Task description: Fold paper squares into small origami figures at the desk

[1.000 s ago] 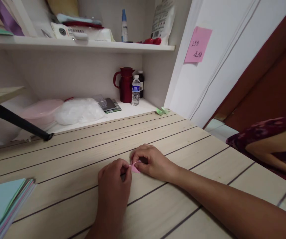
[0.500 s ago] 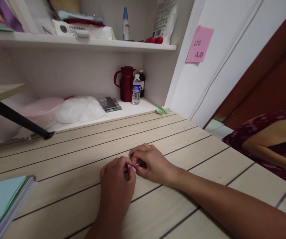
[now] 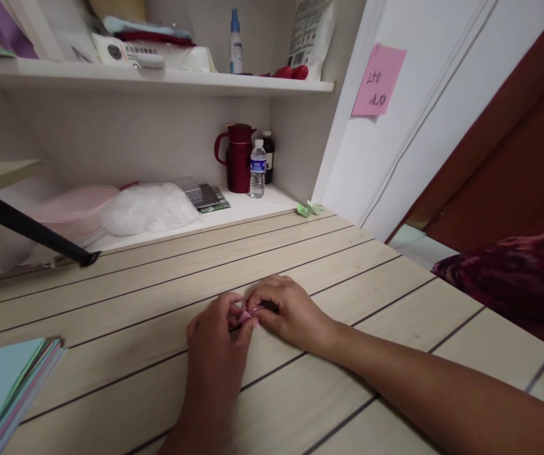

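Note:
Between my two hands, just above the wooden table (image 3: 158, 297), is a small folded piece of pink paper (image 3: 245, 315). Its exact shape is mostly hidden by fingers. My left hand (image 3: 218, 335) pinches its near left side with thumb and fingertips. From the right, my right hand (image 3: 287, 308) has its fingers curled closed on the other end of the paper. Both hands stay close together, with their fingertips almost touching.
Sheets of coloured paper (image 3: 4, 385) lie stacked at the left. Green folded paper pieces (image 3: 306, 208) sit at the table's back edge. On the shelf behind stand a red jug (image 3: 239, 161) and a water bottle (image 3: 257, 170). A person in patterned clothing (image 3: 503, 272) is at the right.
My left thumb and fingers have spread a little and shifted on the pink paper, showing more of it. At the right, the other person has moved, and their arm is largely out of sight.

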{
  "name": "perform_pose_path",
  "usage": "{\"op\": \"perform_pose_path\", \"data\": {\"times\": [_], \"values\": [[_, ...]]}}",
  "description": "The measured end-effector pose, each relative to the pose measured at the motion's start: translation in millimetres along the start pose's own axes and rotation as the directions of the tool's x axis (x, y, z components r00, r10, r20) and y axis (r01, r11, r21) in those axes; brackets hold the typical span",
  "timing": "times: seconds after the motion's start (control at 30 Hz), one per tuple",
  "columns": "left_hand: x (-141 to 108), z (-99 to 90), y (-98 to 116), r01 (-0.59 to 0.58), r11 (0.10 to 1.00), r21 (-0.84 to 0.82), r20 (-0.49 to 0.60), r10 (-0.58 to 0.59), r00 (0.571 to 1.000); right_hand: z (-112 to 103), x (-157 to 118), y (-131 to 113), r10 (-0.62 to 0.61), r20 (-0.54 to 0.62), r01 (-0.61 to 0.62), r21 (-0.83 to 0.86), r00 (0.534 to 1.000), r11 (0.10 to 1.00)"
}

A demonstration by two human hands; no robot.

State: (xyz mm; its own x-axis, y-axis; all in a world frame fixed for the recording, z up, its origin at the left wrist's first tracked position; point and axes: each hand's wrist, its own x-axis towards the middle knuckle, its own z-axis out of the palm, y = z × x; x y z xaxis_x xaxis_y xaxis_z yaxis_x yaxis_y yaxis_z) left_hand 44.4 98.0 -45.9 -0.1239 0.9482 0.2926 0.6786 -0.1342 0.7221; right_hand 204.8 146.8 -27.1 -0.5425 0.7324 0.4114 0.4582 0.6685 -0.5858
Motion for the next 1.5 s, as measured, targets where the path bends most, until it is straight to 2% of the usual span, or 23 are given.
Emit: {"op": "perform_pose_path", "data": {"times": [0.17,0.3,0.5,0.7,0.9,1.1,1.2,1.37,1.5], "values": [[1.4,-6.4,0.3,-0.047,0.999,-0.017,0.021,0.047,0.999,-1.0,0.2,-1.2,0.002,-0.015,-0.002,0.005,1.0,1.0],[2.3,-9.9,5.0,-0.082,0.992,-0.09,-0.028,0.08,0.996,-1.4,1.1,0.1,-0.006,-0.04,0.01,0.112,0.999,0.994],[1.3,-8.8,5.1,-0.049,0.97,-0.24,-0.05,0.038,0.998,-1.7,1.8,-3.3,0.053,-0.099,-0.026,0.252,0.994,0.967],[2.2,-12.3,11.0,-0.03,0.935,-0.353,-0.036,0.018,0.999,-1.4,2.2,-4.6,0.098,-0.089,-0.064,0.322,0.991,0.945],[3.3,-14.2,11.8,0.022,0.914,-0.404,-0.026,-0.036,0.999,-2.2,2.3,-7.2,0.19,-0.079,-0.151,0.349,0.979,0.925],[4.2,-10.9,7.2,0.092,0.85,-0.518,0.029,-0.089,0.996,-6.0,2.5,-9.3,0.083,-0.119,-0.057,0.206,0.989,0.977],[4.0,-8.7,7.3,0.089,0.875,-0.477,0.03,-0.085,0.996,-7.9,2.8,-7.2,0.075,-0.116,-0.059,0.14,0.99,0.988],[3.6,-8.5,12.0,0.043,0.935,-0.351,0.048,-0.028,0.998,-10.1,3.1,-5.2,0.067,-0.084,-0.057,0.125,0.994,0.991],[3.1,-8.6,12.9,0.097,0.926,-0.364,0.034,-0.091,0.995,-10.5,2.7,-3.0,0.072,-0.009,-0.068,0.232,0.997,0.97]]}}
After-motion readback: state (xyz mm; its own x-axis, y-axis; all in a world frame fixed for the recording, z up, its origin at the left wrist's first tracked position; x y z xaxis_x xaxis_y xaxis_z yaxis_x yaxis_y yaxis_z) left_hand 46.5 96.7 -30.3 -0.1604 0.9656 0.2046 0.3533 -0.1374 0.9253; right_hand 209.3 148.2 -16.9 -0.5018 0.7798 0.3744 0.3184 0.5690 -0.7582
